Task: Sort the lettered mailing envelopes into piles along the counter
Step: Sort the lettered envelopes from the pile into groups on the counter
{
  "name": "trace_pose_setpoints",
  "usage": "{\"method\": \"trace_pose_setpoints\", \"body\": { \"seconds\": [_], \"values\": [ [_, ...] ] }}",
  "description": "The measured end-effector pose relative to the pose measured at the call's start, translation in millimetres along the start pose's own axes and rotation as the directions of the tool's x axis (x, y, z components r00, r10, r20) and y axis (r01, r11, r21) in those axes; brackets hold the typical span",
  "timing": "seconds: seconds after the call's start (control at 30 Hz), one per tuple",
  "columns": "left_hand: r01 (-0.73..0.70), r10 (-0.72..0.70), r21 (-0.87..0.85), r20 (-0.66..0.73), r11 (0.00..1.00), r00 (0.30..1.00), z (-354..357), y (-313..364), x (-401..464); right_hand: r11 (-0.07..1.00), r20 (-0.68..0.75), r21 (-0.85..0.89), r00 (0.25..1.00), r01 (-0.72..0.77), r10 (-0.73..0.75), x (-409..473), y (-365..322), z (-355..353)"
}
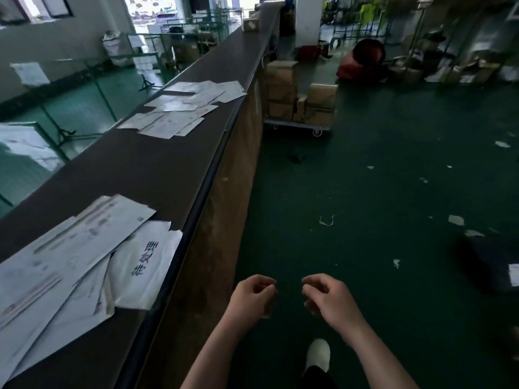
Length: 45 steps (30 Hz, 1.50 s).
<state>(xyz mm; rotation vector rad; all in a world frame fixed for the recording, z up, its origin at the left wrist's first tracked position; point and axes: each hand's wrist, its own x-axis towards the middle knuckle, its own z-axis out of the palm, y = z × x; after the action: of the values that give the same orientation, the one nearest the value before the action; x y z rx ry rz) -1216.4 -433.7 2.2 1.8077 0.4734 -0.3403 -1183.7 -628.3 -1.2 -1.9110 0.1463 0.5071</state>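
Nearest in the head view are the two bare forearms, reaching out over the green floor (379,178) rather than over the worktop (134,167). Both the left hand (254,296) and the right hand (325,297) have their fingers loosely curled and hold nothing; they hang close together, well apart from any mail. A white shoe (318,355) shows below them.

To the left, the near pile of envelopes (70,265) lies fanned and overlapping on the dark worktop, one white envelope with large black characters (144,262) resting close to the front edge. Further along sits the far pile (182,108), likewise spread loosely, its corners overhanging the edge slightly.

These envelopes look thin, light and flexible, probably smooth enough to slide over one another. A sensible hold would be a pinch at a free corner or overhanging edge, thumb on top, peeling one sheet from the fan so its neighbours are not dragged off the worktop.
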Motion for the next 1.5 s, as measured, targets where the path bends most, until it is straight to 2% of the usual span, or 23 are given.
{"method": "trace_pose_setpoints", "body": {
  "seconds": [0.13, 0.27, 0.43, 0.6, 0.73, 0.87, 1.0, 1.1, 1.23, 1.33, 1.43, 1.5],
  "values": [
    [-0.051, 0.049, 0.054, 0.044, 0.997, 0.998, 23.9, 71.3, 102.1, 0.991, -0.025, 0.106, 0.996, -0.084, 0.087, 107.6, -21.3, -50.2],
    [-0.143, 0.145, 0.035, -0.052, 0.989, 0.988, 2.1, 161.8, 203.8, 0.981, -0.046, 0.167, 0.993, -0.098, 0.107, 224.4, -81.7, -96.0],
    [-0.117, 0.113, -0.022, -0.126, 0.993, 0.986, -44.3, 214.3, 305.6, 0.992, 0.042, 0.116, 0.998, -0.052, 0.048, 348.6, -161.8, -106.2],
    [-0.094, 0.074, -0.124, -0.153, 0.988, 0.985, -80.2, 242.8, 433.5, 1.0, 0.101, -0.021, 0.995, 0.008, -0.006, 488.1, -223.4, -94.7],
    [-0.112, 0.075, -0.18, -0.202, 0.977, 0.977, -117.2, 284.8, 542.4, 0.992, 0.171, -0.123, 0.985, 0.002, 0.02, 591.2, -278.5, -80.6],
    [-0.13, 0.093, -0.198, -0.185, 0.972, 0.978, -156.9, 354.2, 648.1, 0.991, 0.176, -0.127, 0.984, 0.027, -0.004, 689.8, -336.4, -87.2],
    [-0.159, 0.131, -0.126, -0.201, 0.979, 0.971, -176.8, 412.9, 740.9, 0.997, 0.116, -0.04, 0.991, -0.058, 0.063, 784.1, -366.4, -104.8],
    [-0.111, 0.092, -0.11, -0.165, 0.988, 0.982, -179.1, 441.3, 805.0, 0.995, 0.124, -0.037, 0.988, -0.088, 0.092, 857.6, -379.7, -113.6],
    [-0.045, 0.034, -0.08, -0.136, 0.996, 0.99, -175.2, 473.0, 898.2, 0.991, 0.139, -0.133, 0.99, -0.011, 0.03, 971.3, -402.6, -123.6],
    [-0.02, 0.014, -0.033, -0.165, 0.999, 0.986, -180.9, 510.5, 952.8, 0.984, 0.199, -0.172, 0.98, 0.047, -0.012, 1044.3, -436.0, -137.4],
    [-0.029, 0.024, -0.015, -0.237, 0.999, 0.971, -204.0, 544.2, 995.6, 0.971, 0.274, -0.205, 0.96, 0.124, -0.064, 1109.4, -483.4, -146.1],
    [-0.01, -0.007, -0.049, -0.338, 0.999, 0.941, -229.8, 554.0, 1024.4, 0.964, 0.303, -0.212, 0.948, 0.163, -0.094, 1157.7, -516.5, -140.2]
  ]
}}
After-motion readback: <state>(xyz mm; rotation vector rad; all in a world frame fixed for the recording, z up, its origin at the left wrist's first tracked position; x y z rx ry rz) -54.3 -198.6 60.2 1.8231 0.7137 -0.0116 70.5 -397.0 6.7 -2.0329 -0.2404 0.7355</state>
